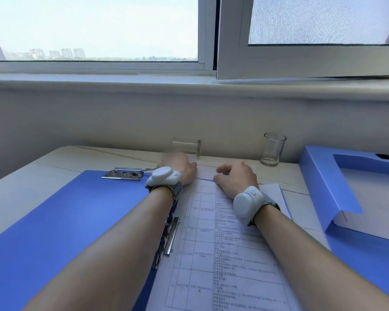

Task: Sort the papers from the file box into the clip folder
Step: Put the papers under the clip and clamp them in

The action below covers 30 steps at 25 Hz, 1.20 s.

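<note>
Both hands rest at the far edge of the papers point(222, 254). The left hand point(180, 167) lies knuckles-up at the top left corner of the sheet, its fingers curled under and out of sight, so I cannot tell whether it grips anything. The right hand point(236, 176) sits just beside it, fingers loosely bent and pressing down on the top edge of the paper, nothing pinched that shows. Each wrist carries a white band point(163, 176).

The papers, printed with a table of small text, lie on the right half of the open blue folder point(54, 221), which is spread flat on the counter point(32, 173). A metal clip point(169, 234) runs along the folder's spine, partly hidden by the left forearm. A second metal clip point(124, 173) sits at the top of the folder's left half, bare of paper.

To the right, well apart from the hands, the blue file box point(323, 187) lies open on the counter. A clear glass point(273, 149) stands upright near the wall between the right hand and the box. A small clear block point(186, 145) stands against the wall just beyond the left hand. A window point(94, 30) fills the wall above.
</note>
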{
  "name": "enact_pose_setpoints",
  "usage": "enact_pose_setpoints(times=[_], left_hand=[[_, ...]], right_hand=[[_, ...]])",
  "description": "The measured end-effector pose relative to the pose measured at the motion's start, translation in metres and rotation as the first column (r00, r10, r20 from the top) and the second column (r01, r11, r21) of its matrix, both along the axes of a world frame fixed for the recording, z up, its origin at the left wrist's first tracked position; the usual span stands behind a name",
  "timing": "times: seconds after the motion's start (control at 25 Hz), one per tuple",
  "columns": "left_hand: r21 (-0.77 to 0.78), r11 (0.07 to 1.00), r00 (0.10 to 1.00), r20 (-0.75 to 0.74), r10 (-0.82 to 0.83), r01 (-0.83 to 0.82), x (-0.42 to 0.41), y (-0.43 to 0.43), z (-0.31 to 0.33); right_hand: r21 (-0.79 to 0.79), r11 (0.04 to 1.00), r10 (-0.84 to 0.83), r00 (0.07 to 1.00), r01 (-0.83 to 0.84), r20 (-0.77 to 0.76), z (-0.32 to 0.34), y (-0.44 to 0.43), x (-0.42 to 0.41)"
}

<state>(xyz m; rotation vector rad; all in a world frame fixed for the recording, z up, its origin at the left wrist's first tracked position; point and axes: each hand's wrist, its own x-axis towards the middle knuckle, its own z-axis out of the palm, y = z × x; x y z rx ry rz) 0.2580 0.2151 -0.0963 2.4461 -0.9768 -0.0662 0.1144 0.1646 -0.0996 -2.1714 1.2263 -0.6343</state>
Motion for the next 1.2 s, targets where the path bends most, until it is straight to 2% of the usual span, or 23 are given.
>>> enact_pose_setpoints(times=[0.08,0.16,0.4,0.56,0.6,0.72,0.96,1.04,1.2], left_hand=[[-0.162,0.986,0.994,-0.108,0.022,-0.04,0.001,0.0,0.0],[-0.234,0.97,0.979,-0.202,0.023,-0.072,0.0,-0.002,0.001],[-0.254,0.96,0.954,-0.297,0.039,-0.118,-0.006,-0.007,0.012],[-0.067,0.998,0.981,-0.194,0.002,-0.015,-0.008,0.005,0.016],[-0.064,0.998,0.978,-0.205,-0.021,0.008,-0.009,0.005,0.018],[-0.125,0.991,0.944,-0.32,-0.076,0.038,-0.009,0.002,0.021],[-0.34,0.937,0.865,-0.491,-0.103,-0.082,-0.005,0.005,0.022],[-0.337,0.932,0.83,-0.552,-0.081,-0.133,-0.003,0.005,0.023],[-0.3,0.953,0.843,-0.523,-0.126,-0.044,-0.005,0.002,0.024]], right_hand=[[0.001,1.0,-0.006,1.0,0.006,0.016,-0.002,-0.001,0.0],[0.0,1.0,-0.009,1.0,0.009,0.025,-0.002,-0.002,0.001],[0.039,0.999,-0.013,0.999,0.012,0.031,0.002,0.002,-0.001],[0.094,0.995,-0.023,0.997,0.017,0.07,0.005,0.002,-0.003],[0.091,0.996,-0.026,0.998,0.02,0.065,0.005,0.003,-0.004],[0.074,0.997,-0.028,0.998,0.024,0.053,0.003,0.004,-0.004],[0.069,0.997,-0.04,0.997,0.035,0.073,0.001,0.001,-0.002],[0.071,0.997,-0.045,0.996,0.04,0.073,0.001,0.001,-0.001],[0.073,0.997,-0.022,0.995,0.015,0.097,0.004,-0.004,-0.003]])
